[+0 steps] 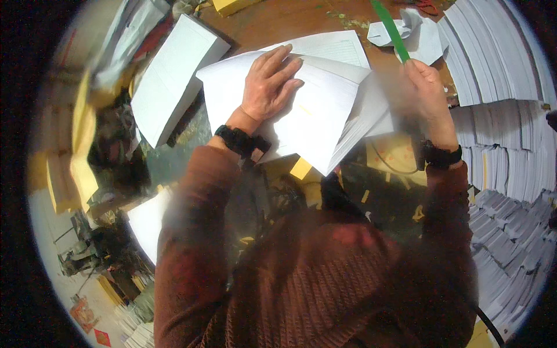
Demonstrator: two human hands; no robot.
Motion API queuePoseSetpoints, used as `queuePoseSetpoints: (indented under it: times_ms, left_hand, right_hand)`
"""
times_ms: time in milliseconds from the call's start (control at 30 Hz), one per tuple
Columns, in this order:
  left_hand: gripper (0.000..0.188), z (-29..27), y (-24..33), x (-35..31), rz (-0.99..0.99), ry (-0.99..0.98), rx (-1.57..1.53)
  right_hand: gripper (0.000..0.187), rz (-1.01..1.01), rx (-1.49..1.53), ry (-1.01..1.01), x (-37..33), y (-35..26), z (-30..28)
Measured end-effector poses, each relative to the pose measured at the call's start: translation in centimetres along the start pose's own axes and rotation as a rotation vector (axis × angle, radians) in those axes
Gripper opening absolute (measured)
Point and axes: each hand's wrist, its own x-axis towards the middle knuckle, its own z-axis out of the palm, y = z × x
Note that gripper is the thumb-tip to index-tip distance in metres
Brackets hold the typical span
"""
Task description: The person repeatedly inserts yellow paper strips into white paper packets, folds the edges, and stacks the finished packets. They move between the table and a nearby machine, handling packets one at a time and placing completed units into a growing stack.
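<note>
My left hand (268, 83) lies flat, fingers spread, on top of a thick stack of white paper sheets (316, 116) on the brown table. My right hand (426, 95) is closed around a long green strip-like tool (390, 29) that points up and away; the hand sits at the right edge of the stack, where the sheets fan out. Both wrists wear dark bands, and both arms are in dark red knitted sleeves.
A second white paper block (168, 78) lies to the left. Crumpled white paper (409, 35) sits beyond the tool. Tall piles of stacked sheets (499, 116) line the right side. Yellow sheets (81, 133) and clutter are at the far left.
</note>
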Motion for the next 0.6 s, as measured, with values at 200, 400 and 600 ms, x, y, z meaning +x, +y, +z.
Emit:
queuePoseSetpoints:
  times_ms: [200,400,600]
  left_hand:
    - [0.032,-0.1,0.0,0.0,0.008,0.006,-0.007]
    - [0.032,-0.2,0.2,0.4,0.013,-0.021,-0.034]
    - [0.033,-0.3,0.2,0.7,0.031,-0.036,0.011]
  right_hand:
    - [0.025,0.012,-0.042,-0.011,1.0,0.0,0.1]
    - [0.031,0.072,-0.436,-0.211,3.2,2.5,-1.3]
    - [0.036,-0.082,-0.958,-0.612,-0.1,6.4,-6.9]
